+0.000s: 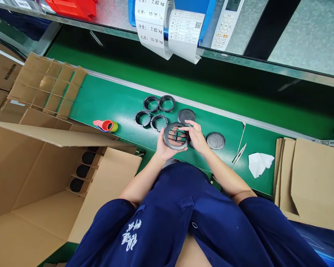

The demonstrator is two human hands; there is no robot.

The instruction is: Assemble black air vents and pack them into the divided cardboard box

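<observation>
My left hand grips a round black air vent from the left and below, with its fingers showing behind the slats. My right hand is at the vent's right side, fingers reaching across its upper right edge; whether they grip it or only touch it is unclear. Just beyond the vent stand several black rings grouped on the green table. A black round disc lies past my right fingers, and another disc lies to the right. A further dark round part is mostly hidden under my right hand.
An open cardboard box with dividers and black round parts stands at left. Cardboard dividers, coloured tape rolls, a utility knife, white paper and flat cardboard lie around. A shelf holds label rolls and a remote.
</observation>
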